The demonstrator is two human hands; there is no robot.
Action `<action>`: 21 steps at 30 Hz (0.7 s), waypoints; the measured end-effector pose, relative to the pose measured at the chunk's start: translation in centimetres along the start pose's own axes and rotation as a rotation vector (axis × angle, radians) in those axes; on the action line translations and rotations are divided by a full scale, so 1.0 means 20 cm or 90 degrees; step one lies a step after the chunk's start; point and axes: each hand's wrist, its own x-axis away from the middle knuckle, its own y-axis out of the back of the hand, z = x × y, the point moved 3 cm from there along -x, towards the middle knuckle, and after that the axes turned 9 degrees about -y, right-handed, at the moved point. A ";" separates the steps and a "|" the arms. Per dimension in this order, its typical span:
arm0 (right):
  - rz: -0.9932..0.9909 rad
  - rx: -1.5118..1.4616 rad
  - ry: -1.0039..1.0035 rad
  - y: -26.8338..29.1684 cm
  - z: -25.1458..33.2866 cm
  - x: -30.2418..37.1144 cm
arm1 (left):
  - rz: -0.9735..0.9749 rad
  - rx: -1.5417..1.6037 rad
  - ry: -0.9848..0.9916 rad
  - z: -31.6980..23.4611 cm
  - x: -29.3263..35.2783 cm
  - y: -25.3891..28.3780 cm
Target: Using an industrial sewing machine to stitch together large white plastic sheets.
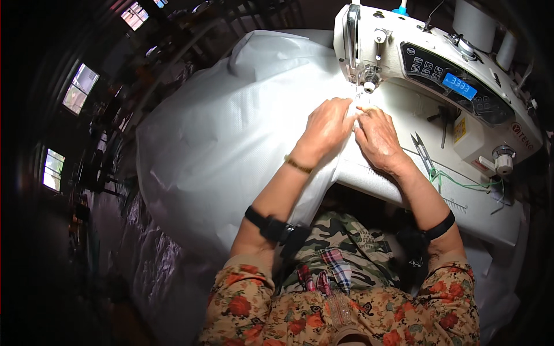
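A large white sheet of fabric (231, 115) spreads over the left side of the sewing table and hangs toward my lap. Its right edge runs up to the needle area of a white sewing machine (386, 34). Just in front of the presser foot (359, 97), my left hand (326, 130) is closed on the sheet's edge, fingers bent under. Close beside it, my right hand (379, 137) pinches the same edge, thumb and fingers drawn together. The fingertips nearly meet, and they partly hide the edge between them.
Thread snips (424, 153) lie right of my right hand, with green cord (456, 180) beside them. The machine's lit control panel (456, 81) and handwheel-like knob (504, 160) stand at the right. Thread cones (474, 23) rise behind. Windows show in the dark room at left.
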 end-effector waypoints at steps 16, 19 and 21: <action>-0.074 -0.056 0.275 -0.01 0.39 0.40 | -0.034 -0.210 -0.013 0.64 0.65 0.42; 0.080 -0.088 0.311 -0.24 0.55 0.63 | -0.024 -0.196 -0.030 0.70 0.64 0.42; 0.272 0.043 0.303 -0.46 0.59 0.78 | -0.020 -0.174 -0.019 0.71 0.62 0.42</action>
